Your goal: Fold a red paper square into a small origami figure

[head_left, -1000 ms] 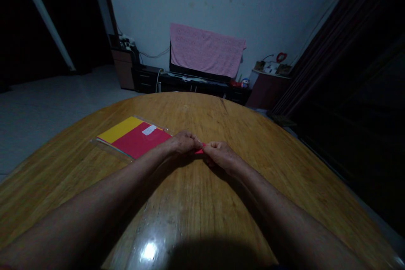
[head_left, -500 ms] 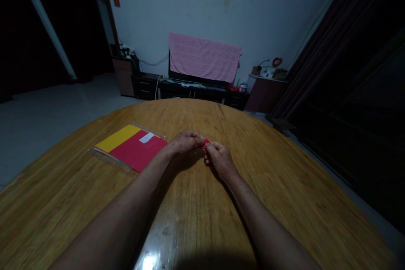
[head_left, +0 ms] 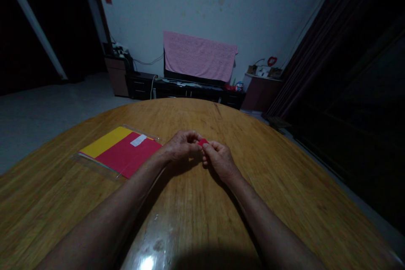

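Observation:
Over the middle of the round wooden table (head_left: 202, 202), a small piece of red paper (head_left: 203, 141) is pinched between my two hands. My left hand (head_left: 183, 145) has its fingertips closed at the paper's left edge. My right hand (head_left: 220, 159) grips the other side, thumb on top and fingers curled beneath. Most of the paper is covered by the fingers, so its folds cannot be made out. Left of my forearm lies a clear plastic sleeve with red and yellow paper sheets (head_left: 109, 156) and a white label (head_left: 138, 140) on it.
Beyond the table stands a low black cabinet (head_left: 142, 86) with a pink cloth (head_left: 199, 57) draped over a screen. A side cabinet (head_left: 259, 93) with small items is at the right, near a dark curtain (head_left: 303, 55). Light reflects off the near tabletop.
The left fingers have loosened and shifted slightly at the red paper, showing a little more of it. The whole view has moved a bit, carrying the background and sleeve leftward.

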